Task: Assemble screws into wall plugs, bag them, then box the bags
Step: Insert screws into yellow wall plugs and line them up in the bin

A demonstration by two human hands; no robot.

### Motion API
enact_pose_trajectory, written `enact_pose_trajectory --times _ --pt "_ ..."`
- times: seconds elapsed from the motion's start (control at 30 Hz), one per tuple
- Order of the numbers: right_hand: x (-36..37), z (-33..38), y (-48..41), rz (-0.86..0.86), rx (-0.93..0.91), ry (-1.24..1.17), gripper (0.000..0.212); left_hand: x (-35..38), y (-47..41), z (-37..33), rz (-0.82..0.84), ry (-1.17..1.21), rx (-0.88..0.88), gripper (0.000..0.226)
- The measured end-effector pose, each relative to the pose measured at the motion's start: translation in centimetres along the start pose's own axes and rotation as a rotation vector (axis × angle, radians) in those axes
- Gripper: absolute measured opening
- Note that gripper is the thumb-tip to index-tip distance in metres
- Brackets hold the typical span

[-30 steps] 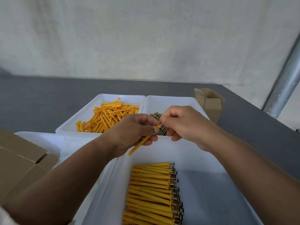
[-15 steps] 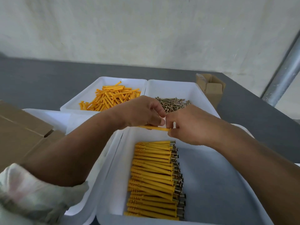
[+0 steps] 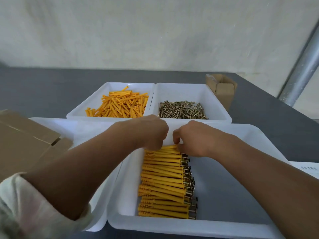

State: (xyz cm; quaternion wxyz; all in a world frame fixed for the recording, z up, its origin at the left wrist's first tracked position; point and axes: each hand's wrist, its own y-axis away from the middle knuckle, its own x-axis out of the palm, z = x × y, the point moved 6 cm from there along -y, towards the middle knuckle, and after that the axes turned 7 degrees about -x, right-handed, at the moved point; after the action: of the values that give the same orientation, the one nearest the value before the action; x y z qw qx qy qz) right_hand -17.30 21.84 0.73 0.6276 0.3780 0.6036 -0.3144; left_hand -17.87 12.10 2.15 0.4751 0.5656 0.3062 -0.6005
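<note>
Head view, L hand [image 3: 148, 133] + R hand [image 3: 196, 140] fingers [image 3: 176, 139] pinching yellow plug [image 3: 170, 147], far end of row [image 3: 164, 180], screw heads [image 3: 189, 171] right.

A dark grey table [image 3: 43, 87] is running back to a pale, mottled wall [image 3: 138, 31]. A metal pole [image 3: 300, 78] is rising at a slant beyond its right corner. Two white trays, left [image 3: 110, 84] and right [image 3: 215, 95], are sitting side by side on it, touching. Two bigger trays, one left [image 3: 69, 123] and one right [image 3: 255, 133], are lying nearer. A printed sheet [image 3: 309, 169] is showing at the right edge.
</note>
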Motion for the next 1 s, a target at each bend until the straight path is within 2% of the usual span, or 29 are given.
enact_pose_trajectory --times 0.13,0.37,0.43,0.57,0.73,0.83,0.93,1.0 --pt "-0.2 -0.3 0.2 0.001 0.008 -0.002 0.027 1.7 -0.1 -0.4 -0.010 0.008 -0.014 0.037" --pt "0.8 -0.5 -0.3 0.017 0.009 0.021 0.019 2.3 -0.2 -1.3 -0.102 -0.076 0.031 0.025" --pt "0.7 -0.7 -0.3 0.024 0.003 0.010 0.019 1.9 -0.2 -1.2 -0.119 -0.052 0.042 0.028" --pt "0.4 -0.8 -0.2 0.028 0.009 -0.009 0.017 -0.8 0.2 0.3 -0.264 0.119 0.049 0.030" --pt "0.5 -0.7 -0.3 0.024 -0.015 0.005 0.018 -3.8 1.7 4.4 -0.383 0.400 -0.078 0.023" --pt "0.5 -1.0 -0.3 0.013 -0.018 -0.001 0.018 -4.0 2.6 8.2 -0.327 0.451 -0.225 0.019" --pt "0.5 -1.2 -0.3 0.018 -0.017 -0.013 0.017 -2.9 3.5 11.6 -0.192 0.463 -0.334 0.013" --pt "0.5 -1.2 -0.3 0.020 -0.014 -0.016 0.016 -1.7 4.2 12.8 -0.085 0.386 -0.375 0.005"
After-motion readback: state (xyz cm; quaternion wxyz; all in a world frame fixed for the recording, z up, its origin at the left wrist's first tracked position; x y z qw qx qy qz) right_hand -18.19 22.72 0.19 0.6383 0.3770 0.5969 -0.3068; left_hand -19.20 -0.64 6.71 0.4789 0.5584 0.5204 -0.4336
